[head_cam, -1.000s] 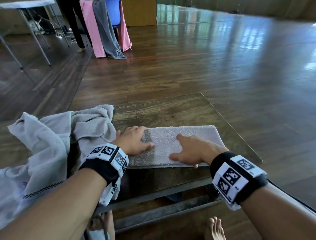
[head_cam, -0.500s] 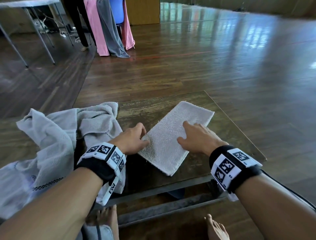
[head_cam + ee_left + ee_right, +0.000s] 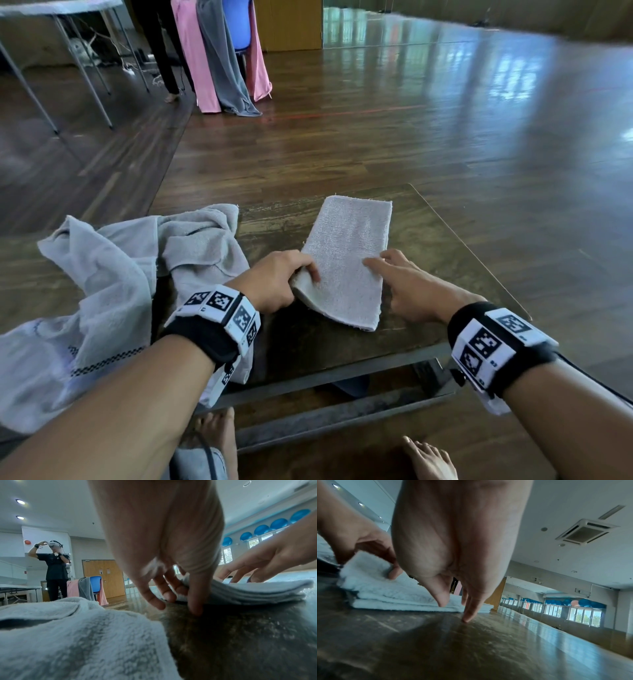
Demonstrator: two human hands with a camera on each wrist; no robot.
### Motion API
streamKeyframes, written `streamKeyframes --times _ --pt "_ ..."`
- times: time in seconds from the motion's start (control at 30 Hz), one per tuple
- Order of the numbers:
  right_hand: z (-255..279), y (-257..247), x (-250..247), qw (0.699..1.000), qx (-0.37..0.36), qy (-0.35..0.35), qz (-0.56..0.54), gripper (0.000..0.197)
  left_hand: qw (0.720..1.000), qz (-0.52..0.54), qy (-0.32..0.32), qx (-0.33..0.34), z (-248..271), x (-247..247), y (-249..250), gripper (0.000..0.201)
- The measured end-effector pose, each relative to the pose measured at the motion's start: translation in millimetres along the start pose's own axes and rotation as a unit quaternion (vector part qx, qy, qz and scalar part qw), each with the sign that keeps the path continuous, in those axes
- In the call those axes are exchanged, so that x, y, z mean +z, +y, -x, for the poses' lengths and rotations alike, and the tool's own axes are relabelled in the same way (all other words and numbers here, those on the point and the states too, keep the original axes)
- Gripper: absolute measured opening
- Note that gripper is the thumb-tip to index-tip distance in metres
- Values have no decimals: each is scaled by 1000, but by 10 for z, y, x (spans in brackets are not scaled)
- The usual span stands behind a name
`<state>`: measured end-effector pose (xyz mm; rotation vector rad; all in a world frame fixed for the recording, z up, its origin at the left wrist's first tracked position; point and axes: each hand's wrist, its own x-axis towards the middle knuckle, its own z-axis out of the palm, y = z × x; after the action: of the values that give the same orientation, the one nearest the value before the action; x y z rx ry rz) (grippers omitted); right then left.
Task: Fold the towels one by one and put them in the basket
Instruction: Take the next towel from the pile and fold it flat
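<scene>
Folded towel: the pale grey terry towel folded into a long narrow strip [image 3: 347, 263] lies on the dark worn wooden tabletop [image 3: 428, 240], its length running away from you, several layers showing at its edge in the wrist views.
Left hand: your left hand [image 3: 274, 281] pinches the near left corner of the strip between thumb and fingers and lifts it slightly off the wood.
Right hand: your right hand [image 3: 411, 291] is released, its straight fingers [image 3: 373, 263] resting on the strip's right side, one fingertip touching the tabletop beside it.
Progress: you appear to be partway through this towel; at least one more fold across its length probably remains before it can go to the basket.
Remaining work: the crumpled heap of light grey towels [image 3: 113, 274], one with a dark checked band, sits unfolded just left of your left hand and hangs over the table edge.
Basket: not visible in any view, so you cannot tell where the folded towel must travel.
Surroundings: pink and grey cloths over a blue chair [image 3: 222, 54] stand well apart on the glossy wooden floor [image 3: 445, 120].
Obstruction: the heap crowds the folding space on the left.
</scene>
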<state>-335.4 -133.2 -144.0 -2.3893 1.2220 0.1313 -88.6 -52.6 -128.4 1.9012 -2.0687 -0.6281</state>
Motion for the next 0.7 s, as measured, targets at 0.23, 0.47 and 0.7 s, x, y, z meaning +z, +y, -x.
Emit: streamKeyframes --times 0.23,0.47,0.7 --pt "70 61 -53 998 -28 -50 -39 109 971 44 216 93 -150 3 57 4" --pt "111 -17 -150 973 -80 123 -180 14 944 55 321 48 -233 16 155 21" --pt "-8 24 -262 906 -8 61 -418 14 964 90 227 -101 -360 33 86 41"
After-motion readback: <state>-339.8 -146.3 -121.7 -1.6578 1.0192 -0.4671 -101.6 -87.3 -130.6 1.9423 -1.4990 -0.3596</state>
